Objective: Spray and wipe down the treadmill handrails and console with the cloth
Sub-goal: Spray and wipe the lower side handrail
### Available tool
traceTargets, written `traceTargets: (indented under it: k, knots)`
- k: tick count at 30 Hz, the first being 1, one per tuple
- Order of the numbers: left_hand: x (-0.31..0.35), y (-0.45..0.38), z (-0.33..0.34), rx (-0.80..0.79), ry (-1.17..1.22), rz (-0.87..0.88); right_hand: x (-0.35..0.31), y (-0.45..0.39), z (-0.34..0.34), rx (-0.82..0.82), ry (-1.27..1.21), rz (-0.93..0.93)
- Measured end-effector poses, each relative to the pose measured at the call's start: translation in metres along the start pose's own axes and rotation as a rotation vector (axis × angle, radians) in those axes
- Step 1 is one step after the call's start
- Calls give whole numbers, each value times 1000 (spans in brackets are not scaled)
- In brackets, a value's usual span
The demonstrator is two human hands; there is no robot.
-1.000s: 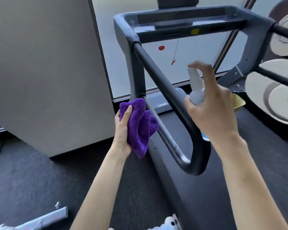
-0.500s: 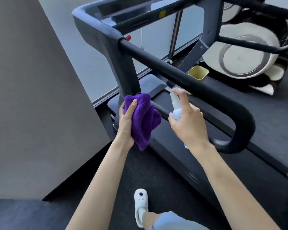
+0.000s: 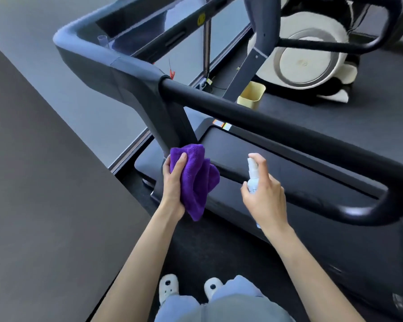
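- While the left hand (image 3: 172, 182) grips the bunched cloth (image 3: 196, 180) beside the upright's base, keep it clear of the spray path.
- Head view: right hand (image 3: 265, 201) wrapped round the bottle (image 3: 253, 180), forefinger on the pump top; bottle below and apart from the handrail (image 3: 277, 133).
- Raise the nozzle toward the handrail before pressing; aim along the bar, not at the belt (image 3: 289, 173).
- Mist lightly, then close the cloth round the bar and draw it end to end.
- Leave the console (image 3: 130, 43), well apart at top, for a later pass.
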State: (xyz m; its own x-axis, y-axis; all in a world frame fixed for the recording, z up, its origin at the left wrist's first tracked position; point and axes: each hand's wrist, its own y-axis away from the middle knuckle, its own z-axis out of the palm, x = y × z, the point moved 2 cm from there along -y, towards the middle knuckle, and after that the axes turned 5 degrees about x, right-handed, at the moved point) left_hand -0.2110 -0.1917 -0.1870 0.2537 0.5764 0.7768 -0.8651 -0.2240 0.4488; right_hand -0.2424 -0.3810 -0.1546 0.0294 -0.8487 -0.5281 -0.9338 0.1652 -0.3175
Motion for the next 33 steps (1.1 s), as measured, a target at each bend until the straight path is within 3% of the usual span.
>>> traceTargets:
  k: [12, 20, 26, 33]
  knots:
    - [12, -30, -37, -169, -138, -85, -38, 19, 43, 182, 96, 370]
    - [8, -22, -46, -157, -170, -101, -44, 23, 55, 197, 183, 381]
    - [4, -18, -55, -155, -146, -114, -37, 16, 50, 215, 78, 410]
    - [3, -18, -55, -152, -110, -144, -18, 28, 36, 260, 202, 448]
